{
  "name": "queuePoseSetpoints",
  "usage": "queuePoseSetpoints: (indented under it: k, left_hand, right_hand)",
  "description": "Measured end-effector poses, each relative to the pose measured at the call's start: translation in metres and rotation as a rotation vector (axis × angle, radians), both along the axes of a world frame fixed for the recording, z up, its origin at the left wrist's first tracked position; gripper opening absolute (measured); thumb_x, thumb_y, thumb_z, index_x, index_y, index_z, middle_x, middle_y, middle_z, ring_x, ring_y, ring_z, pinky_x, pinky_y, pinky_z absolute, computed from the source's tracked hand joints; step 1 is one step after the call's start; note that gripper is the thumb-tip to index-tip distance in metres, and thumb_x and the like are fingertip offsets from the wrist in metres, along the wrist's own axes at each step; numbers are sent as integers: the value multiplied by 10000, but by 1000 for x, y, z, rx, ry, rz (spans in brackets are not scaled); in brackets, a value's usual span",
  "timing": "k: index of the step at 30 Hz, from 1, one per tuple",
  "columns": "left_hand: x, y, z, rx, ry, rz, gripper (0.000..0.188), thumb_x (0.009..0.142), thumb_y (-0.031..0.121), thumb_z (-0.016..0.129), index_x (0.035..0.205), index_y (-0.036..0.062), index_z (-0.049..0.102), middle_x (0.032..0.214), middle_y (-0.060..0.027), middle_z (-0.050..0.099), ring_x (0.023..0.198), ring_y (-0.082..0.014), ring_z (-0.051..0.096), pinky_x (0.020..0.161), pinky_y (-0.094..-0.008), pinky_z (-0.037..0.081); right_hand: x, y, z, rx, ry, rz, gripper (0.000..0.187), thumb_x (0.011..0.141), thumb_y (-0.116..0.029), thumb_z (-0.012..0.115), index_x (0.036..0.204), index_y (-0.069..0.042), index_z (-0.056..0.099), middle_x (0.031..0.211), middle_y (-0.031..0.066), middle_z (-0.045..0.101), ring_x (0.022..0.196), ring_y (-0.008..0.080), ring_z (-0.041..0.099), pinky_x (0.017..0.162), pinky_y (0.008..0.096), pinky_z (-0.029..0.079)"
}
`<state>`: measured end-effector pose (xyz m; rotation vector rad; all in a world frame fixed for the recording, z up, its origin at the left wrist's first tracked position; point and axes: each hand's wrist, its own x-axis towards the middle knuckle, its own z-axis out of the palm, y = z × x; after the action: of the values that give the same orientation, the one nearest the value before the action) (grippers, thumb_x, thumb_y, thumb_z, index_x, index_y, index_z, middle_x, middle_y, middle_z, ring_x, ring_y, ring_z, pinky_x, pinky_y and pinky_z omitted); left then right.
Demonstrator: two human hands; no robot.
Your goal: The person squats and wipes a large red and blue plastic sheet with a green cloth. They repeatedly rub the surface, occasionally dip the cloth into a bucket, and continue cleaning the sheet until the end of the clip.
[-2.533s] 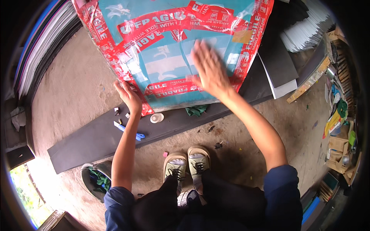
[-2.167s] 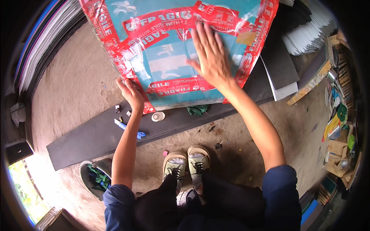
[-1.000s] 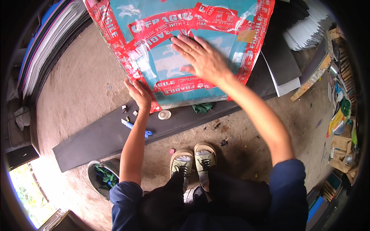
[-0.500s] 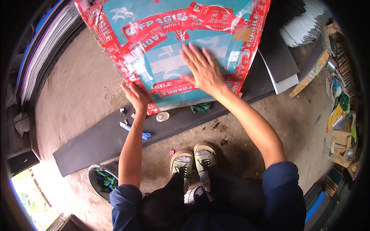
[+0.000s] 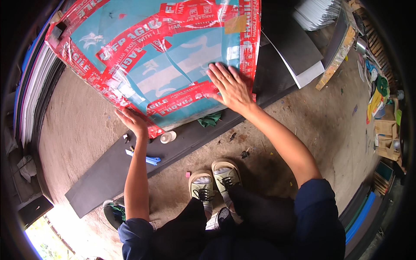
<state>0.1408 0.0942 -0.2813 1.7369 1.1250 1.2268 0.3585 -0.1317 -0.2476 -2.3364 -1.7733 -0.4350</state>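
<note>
A large flat package (image 5: 190, 56), teal under clear plastic with red and white tape along its borders, rises over a long dark board (image 5: 104, 169). My right hand (image 5: 233, 90) lies flat on its face near the right edge, fingers extended. At the near left corner, my left hand (image 5: 133, 123) rests against the package's edge with its fingers stretched out. Beside my left forearm on the board are a blue cutter knife (image 5: 147, 159) and a small round whitish object (image 5: 168, 137). A crumpled green cloth (image 5: 210, 120) shows just below the package's lower edge.
Stacked sheets (image 5: 38, 86) line the left side. A bucket (image 5: 111, 213) with green scraps stands by my left elbow. At the upper right are a black-and-white sheet (image 5: 299, 60), a pile of white sheets (image 5: 318, 13) and a wood-edged board (image 5: 336, 60). Clutter fills the right wall.
The package appears farther left, and more of its near left corner tilts into view. My right hand has slid across its face toward the right edge. My left hand stays at the corner.
</note>
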Motion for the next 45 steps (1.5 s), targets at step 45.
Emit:
queuePoseSetpoints:
  k: [45]
  left_hand:
    - [-11,11,-7,31,31,64,675,957,441,334,1363,-82,205,1187,-198,451,1019,-241,456,927,-331,336]
  right_hand:
    - [72,37,86,790,-231,96,304,668,-80,725,945,-200,689,889,-76,600,861,149,462,749,260,366]
